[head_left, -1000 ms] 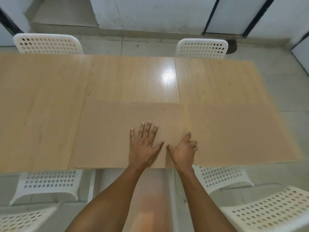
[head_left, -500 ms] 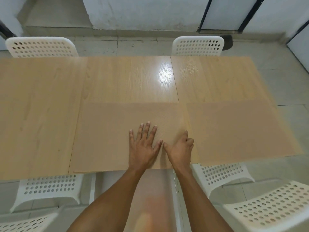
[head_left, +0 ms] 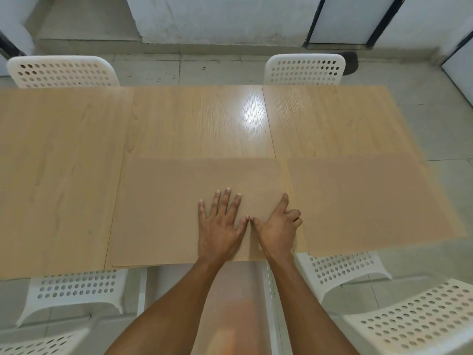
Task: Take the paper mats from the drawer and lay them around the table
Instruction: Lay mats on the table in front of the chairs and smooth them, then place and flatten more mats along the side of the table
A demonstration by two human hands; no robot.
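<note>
Two brown paper mats are seen flat along the near edge of the wooden table, side by side with a narrow strip of wood between them. The left hand is laid palm down with fingers spread on the near mat. The right hand is rested at that mat's right edge, thumb and forefinger extended, the other fingers curled; nothing is gripped. The second mat is untouched. White perforated chairs are set around.
</note>
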